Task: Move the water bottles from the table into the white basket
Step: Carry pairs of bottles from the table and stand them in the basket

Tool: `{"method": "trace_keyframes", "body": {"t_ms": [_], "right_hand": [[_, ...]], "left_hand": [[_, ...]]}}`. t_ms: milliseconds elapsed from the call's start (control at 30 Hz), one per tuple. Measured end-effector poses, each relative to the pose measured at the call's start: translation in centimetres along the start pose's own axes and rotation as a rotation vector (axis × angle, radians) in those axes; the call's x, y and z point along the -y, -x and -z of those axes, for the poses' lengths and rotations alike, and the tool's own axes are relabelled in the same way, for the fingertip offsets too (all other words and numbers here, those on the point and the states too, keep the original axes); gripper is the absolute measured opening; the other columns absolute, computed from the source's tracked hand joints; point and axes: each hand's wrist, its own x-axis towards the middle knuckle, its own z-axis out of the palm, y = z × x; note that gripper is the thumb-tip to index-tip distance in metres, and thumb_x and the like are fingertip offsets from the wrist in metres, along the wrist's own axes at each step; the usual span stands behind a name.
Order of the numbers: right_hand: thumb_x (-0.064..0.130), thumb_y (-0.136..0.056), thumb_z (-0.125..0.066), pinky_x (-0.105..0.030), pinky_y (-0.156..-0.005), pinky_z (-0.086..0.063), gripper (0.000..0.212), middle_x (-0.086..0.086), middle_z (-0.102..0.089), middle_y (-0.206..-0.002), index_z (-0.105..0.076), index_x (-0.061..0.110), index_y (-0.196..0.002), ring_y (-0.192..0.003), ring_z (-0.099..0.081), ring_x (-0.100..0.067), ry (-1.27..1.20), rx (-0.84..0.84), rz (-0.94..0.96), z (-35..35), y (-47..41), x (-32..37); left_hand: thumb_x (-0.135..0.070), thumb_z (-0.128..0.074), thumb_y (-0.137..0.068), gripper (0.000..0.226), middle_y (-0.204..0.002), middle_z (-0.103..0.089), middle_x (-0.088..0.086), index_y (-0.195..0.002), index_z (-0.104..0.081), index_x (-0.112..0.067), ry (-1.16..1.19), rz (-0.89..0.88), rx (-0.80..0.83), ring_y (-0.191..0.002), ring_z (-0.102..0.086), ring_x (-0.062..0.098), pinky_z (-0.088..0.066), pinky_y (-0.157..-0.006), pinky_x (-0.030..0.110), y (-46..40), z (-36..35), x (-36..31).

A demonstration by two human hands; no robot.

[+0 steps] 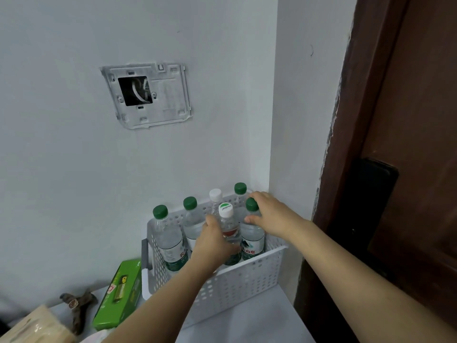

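Note:
A white perforated basket point(243, 280) stands on the table against the wall corner, with several water bottles upright inside it. My left hand point(214, 243) is wrapped around a white-capped bottle point(228, 226) with a red label, held inside the basket. My right hand point(268, 214) grips the neck of a green-capped bottle point(252, 233) at the basket's right side. Two green-capped bottles point(168, 236) point(193, 221) stand at the left. Behind them, another white cap point(215, 195) and a green cap point(240, 188) show at the back.
A green battery box point(121, 295) lies left of the basket. A small brown figure point(78, 303) and a tan packet point(34, 325) sit at the lower left. A dark wooden door point(395, 144) stands to the right, and a wall bracket point(148, 95) hangs above.

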Motion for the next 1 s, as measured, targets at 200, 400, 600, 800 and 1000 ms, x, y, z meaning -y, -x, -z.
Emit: {"method": "trace_keyframes", "body": {"t_ms": [200,400,600,800,1000], "right_hand": [[0.029,-0.089,-0.067,-0.037,-0.102,-0.038,0.078,-0.011,-0.038,-0.148,-0.02,0.022,-0.151,-0.13,-0.045,-0.028,-0.013,-0.078,-0.102,0.7,3.9,2.7],[0.031,-0.088,-0.065,-0.037,-0.109,-0.032,0.075,-0.01,-0.032,-0.154,-0.025,0.016,-0.15,-0.136,-0.037,-0.027,0.03,-0.307,-0.165,5.6,10.5,5.7],[0.033,-0.089,-0.066,-0.034,-0.117,-0.017,0.077,-0.011,-0.029,-0.157,-0.026,0.01,-0.151,-0.144,-0.024,-0.025,0.19,-0.502,-0.249,9.1,18.4,8.3],[0.037,-0.09,-0.065,-0.034,-0.118,-0.014,0.077,-0.007,-0.024,-0.16,-0.024,0.016,-0.152,-0.147,-0.018,-0.023,0.339,-0.587,-0.448,10.8,27.7,9.9],[0.038,-0.089,-0.065,-0.035,-0.12,-0.01,0.077,-0.008,-0.026,-0.159,-0.027,0.015,-0.152,-0.148,-0.017,-0.024,0.457,-0.656,-0.626,12.1,38.6,12.3]], "left_hand": [[-0.025,-0.085,-0.072,0.087,-0.12,-0.059,0.007,-0.137,-0.03,-0.008,-0.058,0.027,0.08,-0.107,-0.059,0.026,-0.054,-0.087,0.038,1.2,1.4,-1.4],[-0.036,-0.066,-0.09,0.062,-0.129,-0.05,0.017,-0.135,-0.035,-0.004,-0.107,-0.162,-0.078,-0.103,-0.056,0.031,-0.046,-0.076,0.036,3.4,5.3,-4.6],[-0.036,-0.05,-0.1,0.062,-0.152,-0.034,0.017,-0.149,-0.027,-0.005,-0.349,-0.725,-0.234,-0.131,-0.043,0.035,-0.037,-0.109,0.043,6.2,7.9,-9.2],[-0.038,-0.046,-0.1,0.06,-0.151,-0.039,0.013,-0.149,-0.031,-0.008,-0.415,-1.068,-0.246,-0.135,-0.039,0.032,-0.028,-0.115,0.048,10.7,7.5,-14.5],[-0.036,-0.049,-0.1,0.061,-0.152,-0.038,0.013,-0.151,-0.032,-0.01,-0.282,-1.231,-0.133,-0.137,-0.036,0.034,-0.027,-0.116,0.048,19.3,4.7,-18.9]]}}
